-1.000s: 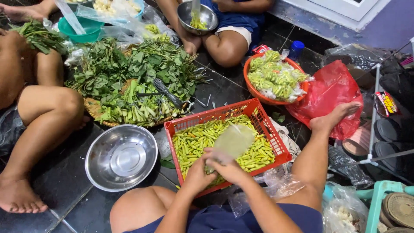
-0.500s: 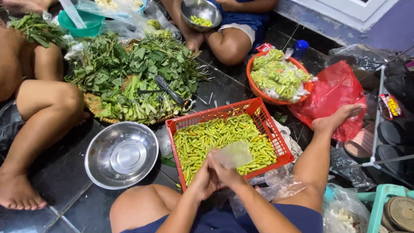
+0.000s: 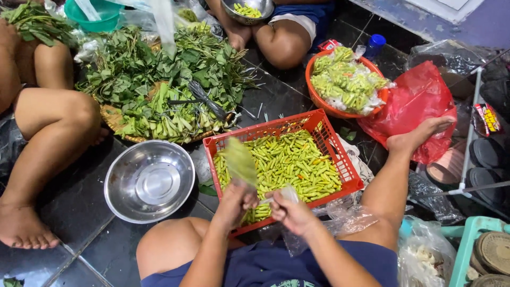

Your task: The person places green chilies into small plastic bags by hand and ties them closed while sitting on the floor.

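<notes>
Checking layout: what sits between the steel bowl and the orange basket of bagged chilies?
Head view: the red crate of loose green chilies lies between the steel bowl and the orange basket.

A small clear plastic bag [image 3: 240,162] stands near the middle, pinched over the red crate. A red plastic bag [image 3: 419,103] lies right. Filled clear packets [image 3: 348,79] heap in the far orange basket. A red-and-dark snack wrapper [image 3: 486,118] lies far right.

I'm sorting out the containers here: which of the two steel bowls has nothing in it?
The larger steel bowl on the floor beside the red basket; the smaller steel bowl at the top holds green chillies.
</notes>
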